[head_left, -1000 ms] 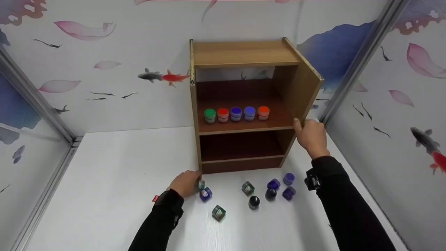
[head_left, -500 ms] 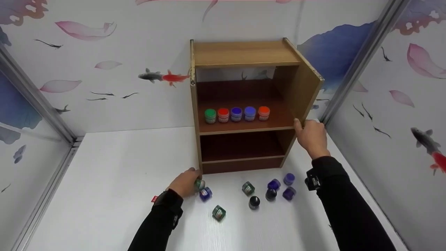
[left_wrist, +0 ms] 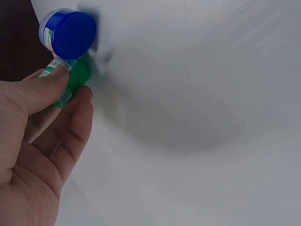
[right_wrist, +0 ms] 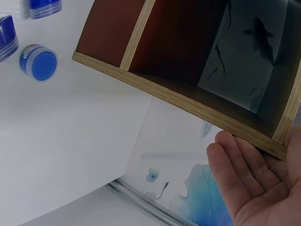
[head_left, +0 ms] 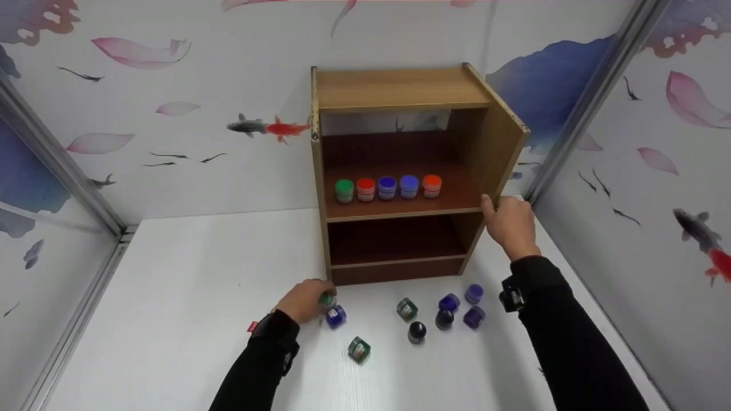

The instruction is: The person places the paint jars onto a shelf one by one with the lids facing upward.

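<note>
My left hand (head_left: 304,301) pinches a small paint jar with a green lid (left_wrist: 79,75) between thumb and fingers, low by the cabinet's front left corner. Right beside it lies a blue paint jar (head_left: 336,315), tipped on its side. My right hand (head_left: 512,225) grips the right side panel of the wooden shelf cabinet (head_left: 402,105), thumb at the front edge. In the right wrist view its fingers (right_wrist: 230,160) lie along the panel's outer face. On the middle shelf stands a row of several upright jars, from a green jar (head_left: 344,191) to an orange jar (head_left: 432,186).
On the white table (head_left: 200,297) before the cabinet lie several more jars: a dark green jar (head_left: 358,349), another green jar (head_left: 407,309), a black-topped jar (head_left: 417,331) and a purple jar (head_left: 474,316). Patterned walls (head_left: 228,45) with metal posts enclose the table.
My left fingers have turned the green jar, and its lid shows more now. The blue jar beside it has shifted very slightly. My right hand and the cabinet have stayed put.
</note>
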Tool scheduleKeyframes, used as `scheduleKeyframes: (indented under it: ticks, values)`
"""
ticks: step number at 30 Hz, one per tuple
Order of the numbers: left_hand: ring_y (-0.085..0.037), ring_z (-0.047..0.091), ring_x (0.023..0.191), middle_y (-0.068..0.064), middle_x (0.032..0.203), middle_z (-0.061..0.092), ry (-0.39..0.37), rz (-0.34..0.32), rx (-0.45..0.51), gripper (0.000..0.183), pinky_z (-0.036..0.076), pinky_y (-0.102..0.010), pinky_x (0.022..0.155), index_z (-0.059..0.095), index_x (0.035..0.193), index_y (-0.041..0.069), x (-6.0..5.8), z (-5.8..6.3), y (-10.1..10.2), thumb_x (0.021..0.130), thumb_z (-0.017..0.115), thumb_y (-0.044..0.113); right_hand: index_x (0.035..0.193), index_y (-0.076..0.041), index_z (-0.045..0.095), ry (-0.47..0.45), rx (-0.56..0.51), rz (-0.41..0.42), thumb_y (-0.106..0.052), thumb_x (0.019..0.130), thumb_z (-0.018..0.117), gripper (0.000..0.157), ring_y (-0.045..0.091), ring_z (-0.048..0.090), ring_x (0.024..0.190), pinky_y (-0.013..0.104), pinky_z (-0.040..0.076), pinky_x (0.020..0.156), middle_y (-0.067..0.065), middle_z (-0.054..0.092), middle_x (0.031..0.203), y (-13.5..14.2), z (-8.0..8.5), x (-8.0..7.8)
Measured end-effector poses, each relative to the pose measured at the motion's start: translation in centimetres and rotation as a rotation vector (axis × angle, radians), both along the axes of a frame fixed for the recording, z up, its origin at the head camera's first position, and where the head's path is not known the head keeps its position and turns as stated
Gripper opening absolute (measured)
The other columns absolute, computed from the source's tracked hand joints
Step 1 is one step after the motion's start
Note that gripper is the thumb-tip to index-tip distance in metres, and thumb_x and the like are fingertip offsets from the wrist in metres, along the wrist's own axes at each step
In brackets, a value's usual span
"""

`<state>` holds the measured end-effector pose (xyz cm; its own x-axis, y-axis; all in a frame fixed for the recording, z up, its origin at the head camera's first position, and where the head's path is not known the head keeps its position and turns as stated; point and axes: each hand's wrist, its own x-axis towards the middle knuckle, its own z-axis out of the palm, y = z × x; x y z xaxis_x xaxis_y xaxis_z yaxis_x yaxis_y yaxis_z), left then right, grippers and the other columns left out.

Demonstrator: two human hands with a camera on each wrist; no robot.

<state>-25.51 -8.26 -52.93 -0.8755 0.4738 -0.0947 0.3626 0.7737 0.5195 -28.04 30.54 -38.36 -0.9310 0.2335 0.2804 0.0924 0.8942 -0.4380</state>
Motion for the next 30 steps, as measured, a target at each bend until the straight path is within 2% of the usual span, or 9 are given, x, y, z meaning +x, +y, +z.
scheduleKeyframes:
  ticks: [6,12,18,30]
  values:
    - [-0.036,0.063,0.109,-0.015,0.113,0.069,-0.005,-0.016,0.004,0.025,0.049,-0.051,0.096,0.069,0.112,0.006,0.0,0.1,-0.15,0.087,0.069,0.004,0.067,0.001,0.053,-0.001,-0.002,-0.001,-0.035,0.102,0.043,0.051,0.049,0.062,0.081,0.052,0.047,0.068,0.032,0.063,0.08,-0.05,0.04,0.01]
    - [-0.036,0.063,0.111,-0.015,0.116,0.068,-0.033,0.011,-0.026,0.031,0.048,-0.051,0.097,0.066,0.118,0.006,0.13,0.61,0.07,0.086,0.07,0.004,0.064,0.0,0.051,0.009,0.008,0.003,-0.034,0.102,0.044,0.051,0.047,0.062,0.077,0.05,0.046,0.066,0.028,0.061,0.074,0.0,0.0,0.01]
    - [-0.037,0.062,0.112,-0.017,0.119,0.067,-0.041,0.042,-0.043,0.037,0.048,-0.05,0.098,0.063,0.123,0.005,0.23,0.85,0.16,0.087,0.07,0.003,0.066,0.001,0.052,0.011,0.005,0.005,-0.035,0.102,0.044,0.051,0.05,0.062,0.081,0.053,0.047,0.068,0.032,0.062,0.078,0.06,-0.08,-0.04]
    - [-0.034,0.062,0.112,-0.015,0.12,0.067,-0.024,-0.003,-0.018,0.039,0.049,-0.048,0.098,0.063,0.123,0.006,-0.3,0.84,0.14,0.085,0.072,0.003,0.065,0.001,0.052,0.0,0.006,0.0,-0.035,0.102,0.043,0.053,0.052,0.062,0.084,0.055,0.047,0.07,0.034,0.063,0.082,-0.01,0.07,0.06]
